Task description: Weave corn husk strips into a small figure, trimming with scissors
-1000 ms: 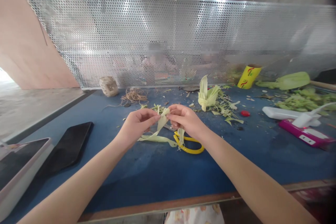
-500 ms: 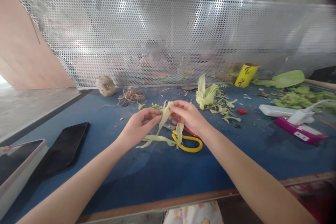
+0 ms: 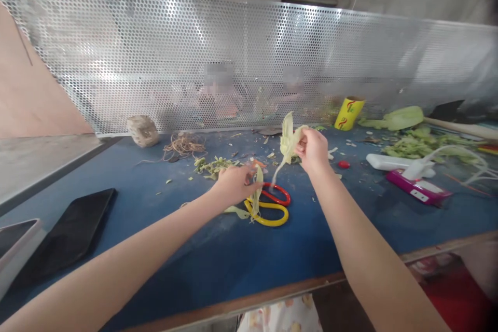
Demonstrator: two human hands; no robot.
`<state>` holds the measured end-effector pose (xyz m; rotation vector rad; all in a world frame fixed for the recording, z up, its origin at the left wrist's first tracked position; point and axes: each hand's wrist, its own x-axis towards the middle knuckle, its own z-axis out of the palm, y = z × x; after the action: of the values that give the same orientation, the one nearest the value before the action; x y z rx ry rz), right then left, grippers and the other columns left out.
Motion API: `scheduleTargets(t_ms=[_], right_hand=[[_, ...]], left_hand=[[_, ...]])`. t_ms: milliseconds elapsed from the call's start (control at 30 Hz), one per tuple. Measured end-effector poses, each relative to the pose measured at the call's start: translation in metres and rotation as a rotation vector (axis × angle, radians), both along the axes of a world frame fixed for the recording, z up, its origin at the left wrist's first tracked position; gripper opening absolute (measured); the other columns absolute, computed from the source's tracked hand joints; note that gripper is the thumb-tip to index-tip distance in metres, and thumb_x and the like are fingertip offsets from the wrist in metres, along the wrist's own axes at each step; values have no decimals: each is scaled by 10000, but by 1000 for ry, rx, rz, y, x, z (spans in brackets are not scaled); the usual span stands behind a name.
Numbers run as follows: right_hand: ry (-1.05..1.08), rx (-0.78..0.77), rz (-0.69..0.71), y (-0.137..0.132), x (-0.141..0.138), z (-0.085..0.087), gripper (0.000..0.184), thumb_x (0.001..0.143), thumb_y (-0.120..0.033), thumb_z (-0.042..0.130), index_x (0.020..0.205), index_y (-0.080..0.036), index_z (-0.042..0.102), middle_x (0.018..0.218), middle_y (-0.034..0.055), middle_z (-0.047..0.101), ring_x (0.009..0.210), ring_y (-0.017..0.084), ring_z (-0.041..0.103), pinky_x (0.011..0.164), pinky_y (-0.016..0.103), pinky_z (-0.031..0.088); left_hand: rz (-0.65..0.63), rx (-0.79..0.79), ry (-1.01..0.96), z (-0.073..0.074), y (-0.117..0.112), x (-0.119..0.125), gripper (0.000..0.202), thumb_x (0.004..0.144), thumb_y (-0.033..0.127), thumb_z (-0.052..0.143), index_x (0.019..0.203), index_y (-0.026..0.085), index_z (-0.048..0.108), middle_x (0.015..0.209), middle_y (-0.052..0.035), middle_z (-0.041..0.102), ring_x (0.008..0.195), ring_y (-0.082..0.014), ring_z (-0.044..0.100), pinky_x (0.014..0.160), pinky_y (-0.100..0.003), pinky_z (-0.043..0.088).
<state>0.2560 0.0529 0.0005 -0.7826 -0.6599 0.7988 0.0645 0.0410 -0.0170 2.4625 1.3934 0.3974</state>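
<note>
In my right hand (image 3: 314,149), thumb and fingers pinch a pale green leafy bundle (image 3: 287,144) that looks like corn husk. It is lifted above the table, one lobe pointing up and a thin strip hanging below. My left hand (image 3: 235,184) is lower, with curled fingers and thumb at a pale husk strip (image 3: 257,194). The strip runs down over the scissors (image 3: 271,222), which have one yellow and one red handle; their blades are hidden behind my left hand. Another pale strip (image 3: 237,211) lies beneath my left wrist.
Behind stands a perforated metal screen (image 3: 249,36). Along it are a stone-like block (image 3: 142,130), tangled twine (image 3: 184,145) and a yellow tube (image 3: 349,113). Green scraps (image 3: 428,142) and a purple power strip (image 3: 418,189) lie right; a black phone-like slab (image 3: 70,241) lies left.
My hands have parted. The right hand has moved up and right and lifted the leafy bundle off the table; the left has come down beside the scissors. The view has shifted slightly right.
</note>
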Motion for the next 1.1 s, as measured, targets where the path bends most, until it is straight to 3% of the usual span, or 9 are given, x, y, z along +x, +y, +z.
scheduleTargets(t_ms=[100, 200, 333, 400, 533, 633, 767, 933, 1100], right_hand=[[-30, -55, 38, 3, 1, -5, 161, 657, -156, 479, 555, -191, 359, 336, -101, 346, 245, 29, 262, 267, 141, 169], [-38, -123, 66, 6, 1, -7, 141, 674, -182, 469, 564, -189, 383, 361, -81, 382, 267, 45, 319, 265, 149, 208], [-21, -195, 102, 10, 3, -6, 98, 731, -212, 429, 638, -184, 423, 509, -13, 530, 386, 88, 487, 351, 197, 395], [-17, -199, 122, 11, 5, -4, 91, 765, -223, 410, 679, -195, 401, 572, -3, 557, 428, 95, 517, 388, 210, 428], [-73, -206, 249, 6, 2, 0, 148, 793, -263, 471, 708, -206, 364, 601, -13, 555, 371, 58, 416, 297, 152, 276], [-167, -239, 460, -2, -12, -1, 222, 731, -278, 609, 723, -188, 407, 623, 0, 565, 354, 30, 348, 280, 133, 171], [-323, -206, 714, -14, -34, -7, 307, 629, -244, 717, 765, -184, 449, 544, -53, 505, 349, 11, 302, 300, 126, 155], [-363, -109, 695, -17, -42, -11, 322, 577, -234, 743, 712, -173, 457, 505, -72, 478, 354, -1, 280, 323, 143, 170], [-377, -129, 682, -16, -39, -9, 312, 614, -337, 702, 699, -177, 449, 491, -77, 444, 355, 10, 303, 325, 143, 167]], left_hand=[[17, 0, -2, -3, 7, 19, 280, 614, 325, 644, 841, 160, 650, 762, -87, 676, 827, -304, 604, 785, -421, 408], [27, -17, -72, 0, 9, 21, 300, 624, 225, 627, 918, 162, 633, 793, -71, 679, 784, -245, 620, 701, -319, 445], [51, -64, -201, 14, 5, 4, 311, 682, 354, 602, 940, 181, 626, 757, -32, 683, 640, -166, 615, 567, -243, 444], [120, -152, -383, 21, 1, -5, 349, 650, 406, 634, 897, 160, 636, 714, -36, 676, 577, -149, 593, 519, -239, 430], [218, -422, -903, 26, -4, -21, 342, 502, 337, 762, 745, 137, 627, 627, -6, 646, 521, -95, 557, 486, -197, 413], [257, -579, -1067, 22, -9, -28, 331, 435, 287, 801, 647, 135, 596, 537, 17, 617, 476, -75, 543, 478, -180, 422], [262, -643, -1059, 14, -16, -32, 337, 439, 297, 801, 620, 138, 566, 500, 5, 617, 405, -75, 510, 412, -187, 400], [209, -632, -1056, 7, -20, -40, 332, 485, 336, 780, 623, 144, 547, 498, 42, 568, 391, -57, 477, 415, -187, 399], [265, -609, -1015, 9, -20, -49, 350, 496, 362, 770, 647, 144, 541, 462, 62, 507, 349, -34, 413, 357, -158, 305]])
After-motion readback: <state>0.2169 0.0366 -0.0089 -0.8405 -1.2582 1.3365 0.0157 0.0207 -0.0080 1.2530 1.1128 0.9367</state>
